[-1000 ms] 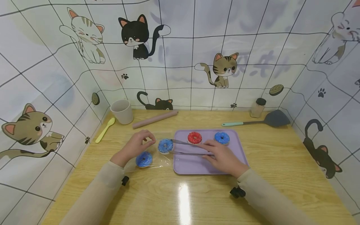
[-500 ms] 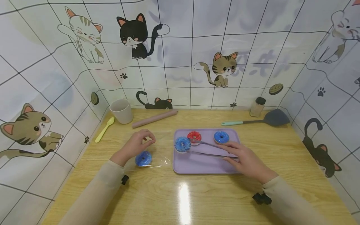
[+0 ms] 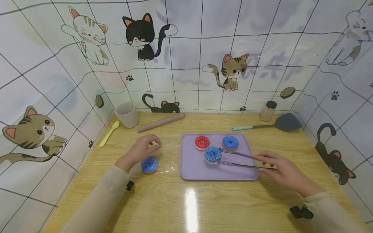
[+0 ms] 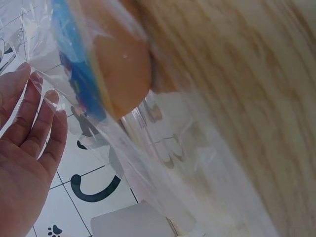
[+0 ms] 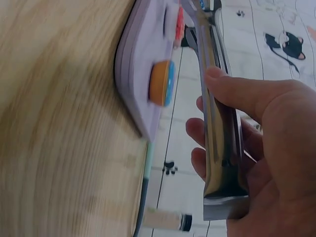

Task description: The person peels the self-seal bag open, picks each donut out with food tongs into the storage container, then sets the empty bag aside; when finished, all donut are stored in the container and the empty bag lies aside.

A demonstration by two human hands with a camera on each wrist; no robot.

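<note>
My right hand (image 3: 287,171) holds metal tongs (image 5: 217,153), whose ends grip a blue sprinkled donut (image 3: 213,155) over the purple tray (image 3: 192,173). Whether that donut touches the tray cannot be told. Behind it on the tray are a red donut (image 3: 202,142) and another blue donut (image 3: 230,142). On the left, my left hand (image 3: 140,150) pinches the edge of a clear plastic bag (image 4: 173,158) between thumb and fingers. A blue donut (image 3: 149,164) with a brown base lies inside the bag, near that hand.
A grey cup (image 3: 127,115), a yellow spoon (image 3: 109,133) and a mauve rod (image 3: 161,123) are at the back left. A spatula (image 3: 287,123) and a black-capped jar (image 3: 268,111) stand at the back right. Cat-patterned walls enclose the table.
My right hand has moved right with the tongs, carrying the blue donut from beside the bag to over the tray. The left hand keeps its place on the bag.
</note>
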